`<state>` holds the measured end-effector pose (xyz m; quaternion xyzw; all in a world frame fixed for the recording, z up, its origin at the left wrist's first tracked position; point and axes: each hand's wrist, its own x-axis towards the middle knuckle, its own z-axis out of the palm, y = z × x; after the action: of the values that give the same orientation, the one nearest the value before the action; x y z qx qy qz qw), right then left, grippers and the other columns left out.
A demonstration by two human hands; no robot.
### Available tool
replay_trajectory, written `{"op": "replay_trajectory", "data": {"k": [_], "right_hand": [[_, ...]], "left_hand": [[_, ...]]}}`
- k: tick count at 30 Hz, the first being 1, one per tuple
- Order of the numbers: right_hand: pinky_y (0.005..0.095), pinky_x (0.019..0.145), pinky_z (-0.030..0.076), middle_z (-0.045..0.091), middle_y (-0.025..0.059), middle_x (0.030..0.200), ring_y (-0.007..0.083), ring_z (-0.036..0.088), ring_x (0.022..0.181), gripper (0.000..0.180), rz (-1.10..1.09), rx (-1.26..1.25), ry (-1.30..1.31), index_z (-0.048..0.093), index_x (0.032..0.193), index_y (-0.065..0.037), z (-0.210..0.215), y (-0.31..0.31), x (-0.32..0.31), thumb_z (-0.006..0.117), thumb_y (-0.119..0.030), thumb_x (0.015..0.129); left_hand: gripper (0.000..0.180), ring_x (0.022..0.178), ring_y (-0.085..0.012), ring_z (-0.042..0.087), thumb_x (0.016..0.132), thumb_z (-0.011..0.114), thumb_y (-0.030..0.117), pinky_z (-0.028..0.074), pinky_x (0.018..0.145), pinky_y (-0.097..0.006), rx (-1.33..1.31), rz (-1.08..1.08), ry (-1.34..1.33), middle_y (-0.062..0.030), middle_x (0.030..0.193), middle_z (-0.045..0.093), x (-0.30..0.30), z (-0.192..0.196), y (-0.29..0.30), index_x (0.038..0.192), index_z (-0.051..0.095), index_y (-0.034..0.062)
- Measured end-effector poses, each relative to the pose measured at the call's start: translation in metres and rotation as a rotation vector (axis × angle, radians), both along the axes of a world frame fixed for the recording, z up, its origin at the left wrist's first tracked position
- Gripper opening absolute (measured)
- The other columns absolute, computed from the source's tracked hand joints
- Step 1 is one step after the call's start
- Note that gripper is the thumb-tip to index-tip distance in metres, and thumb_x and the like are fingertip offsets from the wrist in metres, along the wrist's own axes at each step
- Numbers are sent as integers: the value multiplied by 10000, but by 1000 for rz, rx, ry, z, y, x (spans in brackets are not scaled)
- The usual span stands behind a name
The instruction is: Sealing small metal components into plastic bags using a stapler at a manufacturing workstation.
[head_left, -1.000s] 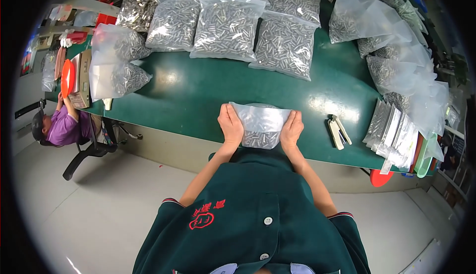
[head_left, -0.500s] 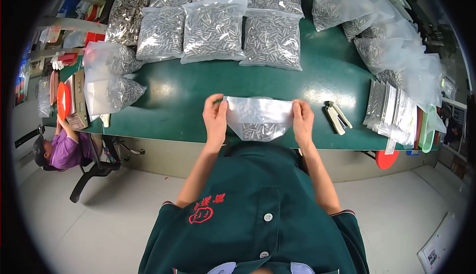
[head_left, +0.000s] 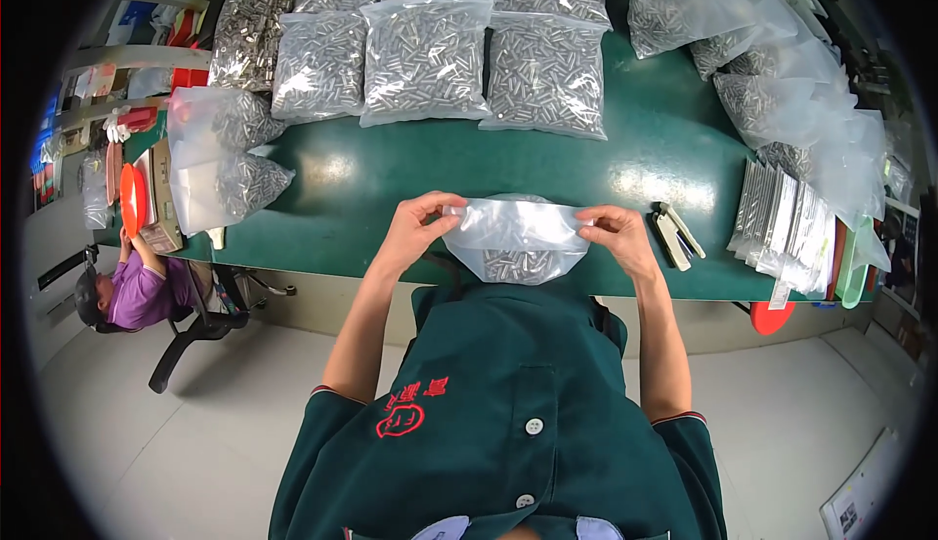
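Observation:
I hold a clear plastic bag (head_left: pixel 515 239) with small metal pieces settled in its bottom, lifted over the near edge of the green table (head_left: pixel 645 149). My left hand (head_left: pixel 415 230) pinches the bag's top left corner. The top right corner is pinched by my right hand (head_left: pixel 618 237). The bag's mouth is stretched flat between the two hands, and its filled bottom hangs toward my chest.
Several sealed bags of metal pieces (head_left: pixel 425 46) lie in rows at the table's far side, with looser bags at the left (head_left: pixel 217 154) and right (head_left: pixel 782 81). A stapler (head_left: pixel 672 232) and a stack of flat bags (head_left: pixel 782 222) sit to the right. A seated person (head_left: pixel 127 281) is at lower left.
The bag lay flat on the table under both hands a second ago. Both hands have since lifted it by its top corners and pulled the mouth taut.

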<state>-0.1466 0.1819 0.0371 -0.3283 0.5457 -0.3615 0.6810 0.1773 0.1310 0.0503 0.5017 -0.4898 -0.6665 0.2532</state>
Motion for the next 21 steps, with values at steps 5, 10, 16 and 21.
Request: {"op": "replay_trajectory", "data": {"k": [5,10,16,21], "right_hand": [[244,672,416,617,4,781,88,509,705,200,96,-118,153,698,913,-22,1,-5,-1,724,-18,715],[273,692,421,617,31,767,114,529,713,217,155,-165,323,697,916,-26,18,-7,-1,731,-46,703],[283,675,430,622,63,750,144,553,711,213,189,-229,457,695,902,-19,25,-7,0,732,-70,699],[301,634,439,629,85,730,166,559,690,203,200,-259,519,693,888,-13,24,-6,2,727,-72,697]], "left_hand": [[238,768,-96,517,764,633,-3,427,717,-239,-44,-89,-53,-13,877,605,1,5,-9,1000,659,13],[241,725,-152,537,743,647,9,444,702,-278,-267,-237,-312,-65,821,618,-2,22,-15,984,664,11],[205,684,-211,550,732,643,20,450,658,-323,-353,-292,-450,-106,796,620,-7,31,-16,934,669,2],[154,718,-250,573,736,648,36,459,677,-341,-401,-366,-549,-106,794,625,-10,37,-18,883,670,-3]]}}
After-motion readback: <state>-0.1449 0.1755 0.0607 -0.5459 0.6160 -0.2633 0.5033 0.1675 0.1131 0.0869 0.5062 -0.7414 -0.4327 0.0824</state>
